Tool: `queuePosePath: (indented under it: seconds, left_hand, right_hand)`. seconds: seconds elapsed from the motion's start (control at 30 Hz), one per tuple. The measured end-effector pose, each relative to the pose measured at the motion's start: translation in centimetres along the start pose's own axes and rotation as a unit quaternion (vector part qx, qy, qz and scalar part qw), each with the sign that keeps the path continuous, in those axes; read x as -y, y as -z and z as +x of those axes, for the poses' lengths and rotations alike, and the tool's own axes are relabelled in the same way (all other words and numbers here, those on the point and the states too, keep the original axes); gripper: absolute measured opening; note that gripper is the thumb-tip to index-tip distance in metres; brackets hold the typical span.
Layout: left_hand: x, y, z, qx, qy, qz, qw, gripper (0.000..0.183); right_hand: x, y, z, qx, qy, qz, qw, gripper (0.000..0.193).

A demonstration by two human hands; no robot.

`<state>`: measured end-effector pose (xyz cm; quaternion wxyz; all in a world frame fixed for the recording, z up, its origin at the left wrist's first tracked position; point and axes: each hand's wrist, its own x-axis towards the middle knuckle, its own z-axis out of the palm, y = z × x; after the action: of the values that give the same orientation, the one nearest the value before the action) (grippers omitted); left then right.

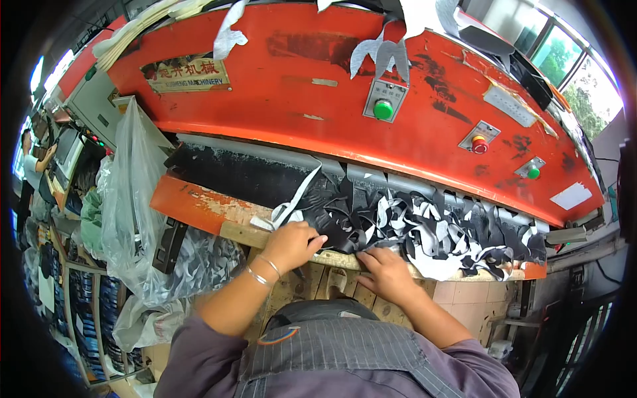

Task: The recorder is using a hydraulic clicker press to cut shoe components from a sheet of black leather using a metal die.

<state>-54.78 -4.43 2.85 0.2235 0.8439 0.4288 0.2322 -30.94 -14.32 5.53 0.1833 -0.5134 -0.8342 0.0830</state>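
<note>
Across the machine's bed lies a heap of black and white cut leather-like scraps (431,232). My left hand (290,247), wearing bangles at the wrist, rests at the heap's left end with its fingers curled in; what they hold, if anything, is hidden. Just beyond it, a long white strip (300,194) slants up toward the back of the bed. My right hand (388,272) lies at the front edge, touching the near side of the scraps, its thumb apart from the stretched fingers. Under both hands runs a worn wooden front rail (242,233).
Behind the bed rises a red machine body (285,79) with a green button (383,109) and a red knob (479,144). Clear plastic bags (129,199) hang at left, one holding scraps. A shelf rack (96,318) stands lower left. Another person (32,162) works far left.
</note>
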Motion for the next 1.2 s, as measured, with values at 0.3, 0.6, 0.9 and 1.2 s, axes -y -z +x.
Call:
queuePosePath:
  seconds: [0.3,0.6,0.9,1.2]
  left_hand:
    - [-0.5,-1.1,-0.4,-0.118,-0.011,0.060,0.991,0.026]
    - [1.9,3.5,3.2,0.203,0.126,-0.183,0.954,0.028]
    - [10.3,2.9,13.9,-0.019,0.229,-0.497,0.837,0.068]
    - [11.7,2.5,14.2,-0.006,0.156,-0.511,0.845,0.085]
  right_hand:
    - [0.8,-1.6,1.9,0.022,-0.103,-0.078,0.991,0.043]
    - [-6.4,4.6,14.6,0.091,-0.072,0.099,0.988,0.050]
    - [-13.2,-4.1,31.9,0.091,-0.030,0.020,0.995,0.057]
    - [-8.0,-3.7,24.2,0.204,-0.049,0.440,0.873,0.057]
